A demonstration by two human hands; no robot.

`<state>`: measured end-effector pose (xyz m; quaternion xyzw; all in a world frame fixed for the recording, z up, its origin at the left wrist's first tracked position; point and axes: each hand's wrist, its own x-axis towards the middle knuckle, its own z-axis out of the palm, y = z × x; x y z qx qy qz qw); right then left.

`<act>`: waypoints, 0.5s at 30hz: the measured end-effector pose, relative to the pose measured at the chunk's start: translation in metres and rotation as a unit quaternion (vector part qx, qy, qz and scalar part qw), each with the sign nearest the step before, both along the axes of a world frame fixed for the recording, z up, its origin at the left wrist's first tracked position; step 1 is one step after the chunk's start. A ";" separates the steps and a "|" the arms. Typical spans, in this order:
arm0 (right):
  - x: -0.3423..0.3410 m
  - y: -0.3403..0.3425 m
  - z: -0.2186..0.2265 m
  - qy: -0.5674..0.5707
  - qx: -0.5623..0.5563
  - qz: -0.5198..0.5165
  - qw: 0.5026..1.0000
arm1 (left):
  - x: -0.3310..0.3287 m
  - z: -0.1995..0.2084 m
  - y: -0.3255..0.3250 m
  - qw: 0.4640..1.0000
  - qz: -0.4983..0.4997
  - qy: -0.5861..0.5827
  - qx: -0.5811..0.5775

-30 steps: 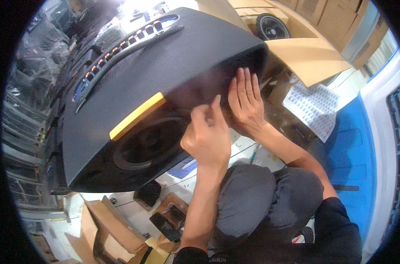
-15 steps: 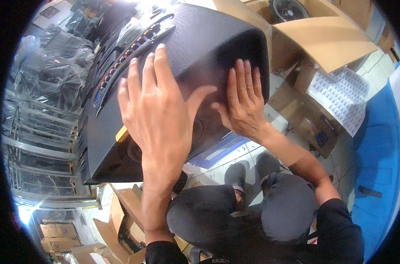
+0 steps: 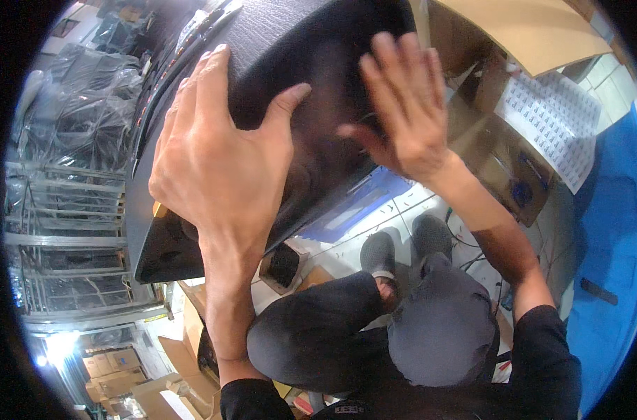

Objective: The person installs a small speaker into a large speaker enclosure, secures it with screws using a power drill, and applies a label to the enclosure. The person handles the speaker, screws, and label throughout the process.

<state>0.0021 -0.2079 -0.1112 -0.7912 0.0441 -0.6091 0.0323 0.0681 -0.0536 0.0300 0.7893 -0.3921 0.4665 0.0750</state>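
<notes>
A large black object with a grained, leathery-looking surface [image 3: 276, 38] fills the upper middle, its rounded edge curving down on the right. My left hand [image 3: 217, 157] lies over its left part, fingers stretched up and thumb spread out, holding nothing. Close to the object's right edge is my right hand [image 3: 413, 126], fingers extended and apart, somewhat blurred by motion. Whether its palm touches the surface I cannot tell. A small yellow piece [image 3: 159, 209] peeks out beside my left hand, mostly hidden by it. The object's lower face is in shadow.
Cardboard boxes [image 3: 525, 31] stand at the upper right, by a sheet of printed labels [image 3: 553, 115]. A blue panel [image 3: 605, 231] runs along the right. Plastic-wrapped goods on metal racks [image 3: 73, 182] line the left. A blue flat piece [image 3: 353, 206] lies on the tiled floor.
The view has shifted, and the black object now sits higher in it. My left hand is farther left in the picture. My right hand's fingers have spread and moved toward the object's right edge.
</notes>
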 end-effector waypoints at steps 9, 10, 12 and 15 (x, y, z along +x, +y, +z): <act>0.008 -0.026 0.033 0.024 0.476 0.304 0.825 | -0.003 0.002 -0.003 0.999 0.028 0.020 0.003; 0.008 -0.026 0.035 0.018 0.477 0.285 0.831 | -0.003 0.002 -0.004 0.999 0.028 0.028 0.000; 0.009 -0.021 0.036 0.003 0.469 0.252 0.846 | -0.005 0.000 -0.004 0.999 0.027 0.030 -0.007; 0.009 -0.019 0.038 -0.003 0.469 0.242 0.849 | -0.006 -0.001 -0.006 0.998 0.026 0.047 -0.014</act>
